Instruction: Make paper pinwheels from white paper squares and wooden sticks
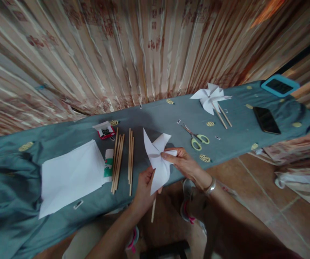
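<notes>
A white paper pinwheel (pixel 159 167) is held up at the table's front edge, its folded blades spread. Below it, a thin wooden stick (pixel 153 212) points down toward the floor. My left hand (pixel 143 187) is closed behind the lower blades, around the stick; the blade partly hides its fingers. From the right, my right hand (pixel 180 160) pinches the pinwheel near its centre, thumb on the front. Whatever fastens the centre is covered by the thumb. Green-handled scissors (pixel 196 138) lie partly open on the cloth, to the right of the pinwheel.
Left of my hands lie wooden sticks (pixel 118 163), a glue stick (pixel 108 163), white paper sheets (pixel 71 176) and an open red-and-white box (pixel 105 130). Finished pinwheels (pixel 210 99), a black phone (pixel 266 119) and a blue-framed device (pixel 279 85) rest toward the right. A curtain (pixel 133 54) hangs behind.
</notes>
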`<state>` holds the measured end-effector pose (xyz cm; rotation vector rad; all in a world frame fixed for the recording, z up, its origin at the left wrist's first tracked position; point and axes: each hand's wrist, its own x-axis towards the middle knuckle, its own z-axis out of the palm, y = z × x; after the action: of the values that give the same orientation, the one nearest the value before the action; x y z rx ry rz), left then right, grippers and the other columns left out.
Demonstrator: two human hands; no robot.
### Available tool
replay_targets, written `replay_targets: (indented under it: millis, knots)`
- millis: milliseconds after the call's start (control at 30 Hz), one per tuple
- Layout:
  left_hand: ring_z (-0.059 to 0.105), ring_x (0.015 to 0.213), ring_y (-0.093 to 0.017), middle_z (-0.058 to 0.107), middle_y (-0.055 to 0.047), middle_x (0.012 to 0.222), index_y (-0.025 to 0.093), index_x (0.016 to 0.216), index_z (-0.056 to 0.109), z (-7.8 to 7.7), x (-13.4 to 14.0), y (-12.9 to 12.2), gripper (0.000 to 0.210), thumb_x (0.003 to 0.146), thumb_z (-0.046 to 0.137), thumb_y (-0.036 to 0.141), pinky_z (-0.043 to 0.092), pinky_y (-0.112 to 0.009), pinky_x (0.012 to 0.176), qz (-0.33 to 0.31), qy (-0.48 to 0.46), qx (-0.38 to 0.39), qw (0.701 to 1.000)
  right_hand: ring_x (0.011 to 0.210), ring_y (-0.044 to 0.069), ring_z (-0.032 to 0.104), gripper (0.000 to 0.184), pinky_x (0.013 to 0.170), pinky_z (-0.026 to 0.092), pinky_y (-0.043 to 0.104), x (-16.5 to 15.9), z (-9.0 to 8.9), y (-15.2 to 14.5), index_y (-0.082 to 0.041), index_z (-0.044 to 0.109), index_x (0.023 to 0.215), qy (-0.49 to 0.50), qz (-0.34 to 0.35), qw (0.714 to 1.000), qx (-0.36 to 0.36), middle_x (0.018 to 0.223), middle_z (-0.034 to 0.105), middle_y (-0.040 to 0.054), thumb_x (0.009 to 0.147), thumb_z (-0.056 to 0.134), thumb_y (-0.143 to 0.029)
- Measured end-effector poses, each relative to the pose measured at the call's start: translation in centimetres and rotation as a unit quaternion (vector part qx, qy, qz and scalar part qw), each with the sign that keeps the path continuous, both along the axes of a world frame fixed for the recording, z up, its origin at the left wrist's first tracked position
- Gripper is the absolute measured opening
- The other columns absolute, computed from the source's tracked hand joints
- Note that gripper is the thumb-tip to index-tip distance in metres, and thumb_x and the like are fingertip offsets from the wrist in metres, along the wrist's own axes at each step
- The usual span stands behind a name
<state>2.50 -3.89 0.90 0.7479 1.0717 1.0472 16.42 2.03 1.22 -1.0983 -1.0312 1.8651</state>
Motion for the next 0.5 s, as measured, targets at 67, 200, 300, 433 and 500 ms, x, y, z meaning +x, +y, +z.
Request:
replay_targets:
  millis: [67,200,300,433,500]
  knots:
    - [0.036,0.034,-0.008,0.047,0.003,0.037,0.017,0.058,0.059,0.2,0.2,-0.3,0.044,0.07,0.067,0.058,0.029,-0.021,0.038,-0.04,-0.028,-0.022,0.999,0.054,0.008,0.052,0.035,0.054,0.041,0.022,0.3,0.3,-0.1,-0.015,0.07,0.069,-0.008,0.019,1.0,0.005,0.061,0.065,-0.0007,0.067,0.08,-0.049]
    - [0.056,0.042,-0.014,0.062,-0.004,0.052,0.015,0.067,0.062,0.1,0.7,-1.3,0.051,0.058,0.074,0.064,0.044,-0.024,0.043,-0.057,-0.082,-0.07,0.993,0.048,0.008,0.051,0.037,0.049,0.041,0.022,0.8,0.7,-0.4,-0.015,0.07,0.068,-0.03,0.054,0.998,0.013,0.057,0.064,-0.0008,0.071,0.076,-0.05]
    - [0.06,0.046,-0.016,0.068,-0.006,0.063,0.015,0.074,0.063,-0.1,1.1,-2.4,0.055,0.052,0.078,0.063,0.05,-0.028,0.045,-0.046,-0.103,-0.091,0.989,0.046,0.008,0.05,0.036,0.047,0.041,0.022,1.0,0.8,-0.5,-0.014,0.069,0.066,-0.036,0.068,0.997,0.018,0.056,0.063,-0.0009,0.069,0.078,-0.049]
    - [0.056,0.039,-0.014,0.061,-0.002,0.05,0.015,0.07,0.062,-0.1,1.1,-3.3,0.052,0.054,0.076,0.062,0.049,-0.027,0.043,-0.062,-0.101,-0.097,0.988,0.048,0.008,0.052,0.038,0.049,0.041,0.022,1.1,0.7,-0.3,-0.014,0.068,0.064,-0.037,0.104,0.994,-0.007,0.056,0.063,-0.0017,0.066,0.08,-0.05]
    - [0.057,0.039,-0.014,0.059,-0.001,0.048,0.015,0.067,0.062,0.0,0.9,-3.4,0.049,0.055,0.075,0.06,0.049,-0.026,0.042,-0.065,-0.099,-0.092,0.989,0.053,0.009,0.054,0.038,0.053,0.043,0.022,1.0,0.8,0.0,-0.013,0.069,0.065,-0.053,0.109,0.992,-0.021,0.059,0.065,-0.0017,0.062,0.082,-0.049]
